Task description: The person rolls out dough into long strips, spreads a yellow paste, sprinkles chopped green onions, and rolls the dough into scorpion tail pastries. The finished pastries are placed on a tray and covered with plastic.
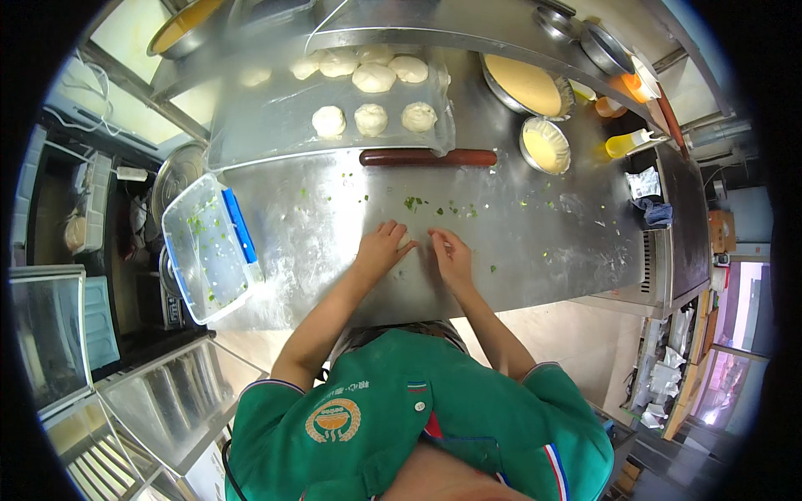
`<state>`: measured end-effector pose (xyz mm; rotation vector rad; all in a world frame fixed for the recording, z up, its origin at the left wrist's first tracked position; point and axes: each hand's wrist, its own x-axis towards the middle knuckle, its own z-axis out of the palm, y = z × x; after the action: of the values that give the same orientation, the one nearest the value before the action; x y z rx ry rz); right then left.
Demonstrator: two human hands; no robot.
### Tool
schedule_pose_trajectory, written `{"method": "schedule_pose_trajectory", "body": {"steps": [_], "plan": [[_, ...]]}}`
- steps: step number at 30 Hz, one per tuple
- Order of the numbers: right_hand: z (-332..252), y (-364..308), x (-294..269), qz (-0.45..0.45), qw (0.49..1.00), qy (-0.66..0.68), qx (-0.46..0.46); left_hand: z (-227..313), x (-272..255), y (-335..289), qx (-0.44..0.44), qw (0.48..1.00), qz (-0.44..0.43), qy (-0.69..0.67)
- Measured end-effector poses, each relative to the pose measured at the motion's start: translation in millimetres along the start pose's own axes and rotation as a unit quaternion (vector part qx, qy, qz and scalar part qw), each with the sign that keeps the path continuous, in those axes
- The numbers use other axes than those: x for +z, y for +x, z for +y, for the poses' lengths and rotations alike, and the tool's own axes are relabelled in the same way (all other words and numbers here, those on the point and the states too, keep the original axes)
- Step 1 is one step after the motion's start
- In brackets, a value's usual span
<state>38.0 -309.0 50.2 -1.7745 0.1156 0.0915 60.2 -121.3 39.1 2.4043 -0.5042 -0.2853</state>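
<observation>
My left hand (385, 247) rests low over the steel worktable (322, 238), fingers stretched forward and thumb pointing right. Close beside it, my right hand (452, 259) has its fingers curled inward toward the thumb; whether anything small is in them I cannot make out. Chopped green bits (413, 203) lie scattered on the steel just beyond both hands. Farther off is a dark red-brown rolling pin (428, 158), lying crosswise. Behind it, several pale dough balls (371, 119) sit on a plastic-covered tray (251, 138).
On the left stands a clear plastic tub (190, 271) with a blue clip and green scraps inside. At the back right are a large bowl (525, 83) and a small bowl (545, 146) of yellow contents, plus a yellow squeeze bottle (622, 145). A metal shelf (401, 36) crosses the back.
</observation>
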Motion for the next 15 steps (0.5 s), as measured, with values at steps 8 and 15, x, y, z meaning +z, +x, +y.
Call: {"method": "schedule_pose_trajectory", "body": {"steps": [8, 15], "plan": [[-30.4, 9.1, 54.8, -0.098, 0.94, -0.161, -0.286, -3.0, -35.7, -82.0, 0.053, 0.987, 0.149, -0.04], [-35.8, 7.2, 43.1, -0.064, 0.941, -0.198, -0.268, -1.2, -14.0, -79.7, 0.072, 0.984, 0.126, 0.105]]}}
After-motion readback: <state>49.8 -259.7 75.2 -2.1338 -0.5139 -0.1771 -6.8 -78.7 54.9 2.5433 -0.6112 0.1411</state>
